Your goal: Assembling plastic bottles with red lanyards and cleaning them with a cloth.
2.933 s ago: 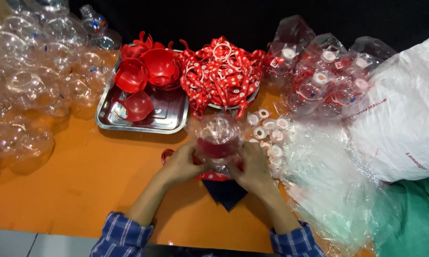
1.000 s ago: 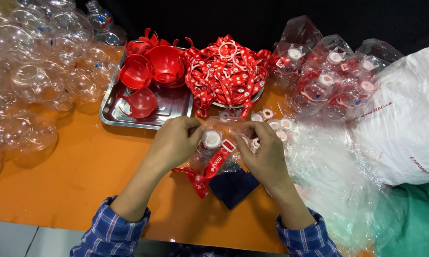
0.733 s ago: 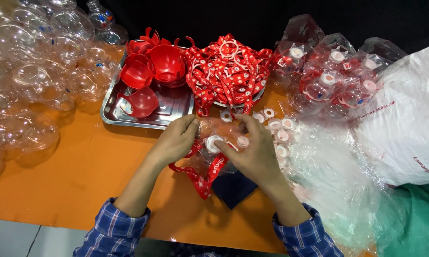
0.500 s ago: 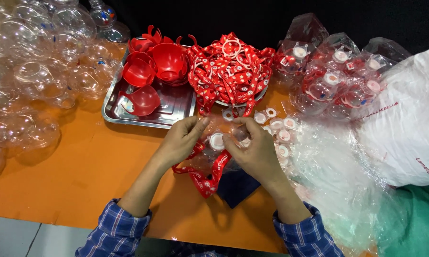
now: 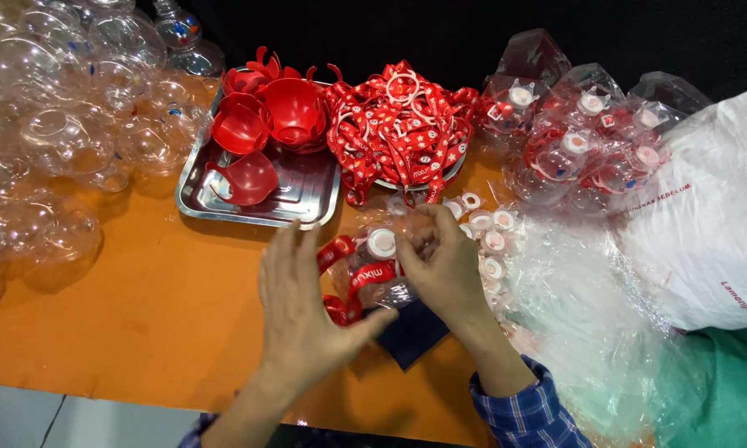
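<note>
Clear plastic ball (image 5: 379, 267) w/ white cap (image 5: 382, 242) and red ribbon (image 5: 346, 278) looped round it, just above orange worktop (image 5: 125, 307), centre, between both hands. Right hand (image 5: 444, 264) at ball's right side, fingers curled and pinching near cap; exact pinch point hidden. Left hand (image 5: 300, 311) beside ball on left, fingers spread flat, thumb under ribbon end, not gripping.

Behind: steel tray (image 5: 224, 203) w/ red half-shells (image 5: 270, 124), heap of red ribbons (image 5: 402, 124). Loose white caps (image 5: 485, 232) just right of ball. Clear balls (image 5: 67, 124) piled far left.

Risk, as judged: only one hand pinching, so ball could roll or ribbon slip off; elbow sweep could scatter caps.
</note>
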